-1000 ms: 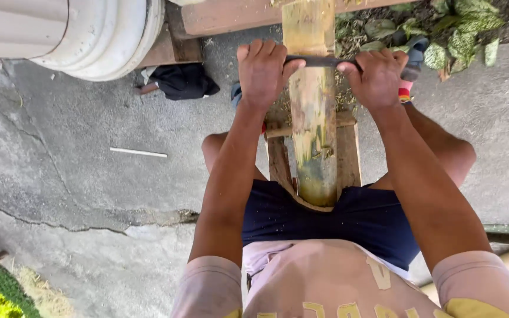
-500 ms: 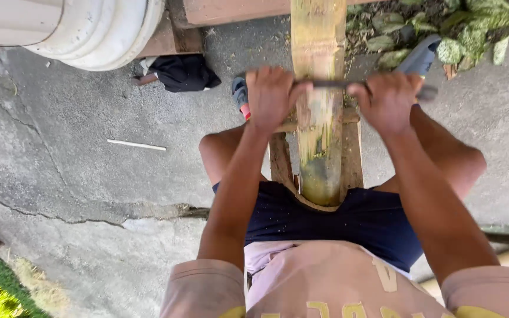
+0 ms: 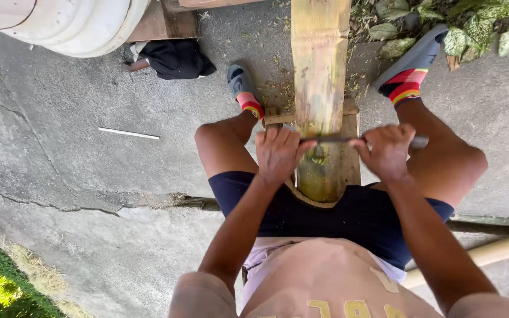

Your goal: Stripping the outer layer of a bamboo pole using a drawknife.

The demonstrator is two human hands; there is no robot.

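Note:
A split bamboo pole (image 3: 319, 70) runs away from me along a low wooden bench (image 3: 349, 159) that I straddle. A dark metal blade (image 3: 334, 139) lies crosswise on the bamboo near its close end. My left hand (image 3: 278, 154) grips the blade's left end, and my right hand (image 3: 387, 152) grips its right end. Both fists are closed around it. My knees stick out on either side, with my feet in grey sandals (image 3: 413, 62) and striped socks.
A large white barrel (image 3: 72, 23) lies at the top left beside a black cloth (image 3: 175, 59). A thin white stick (image 3: 128, 133) rests on the cracked concrete. Leafy plants (image 3: 472, 23) grow at top right. More bamboo poles (image 3: 490, 250) lie at the right.
Both hands have pulled the blade toward me along the bamboo, from farther up the pole to near its close end. The view has tilted down, showing my feet.

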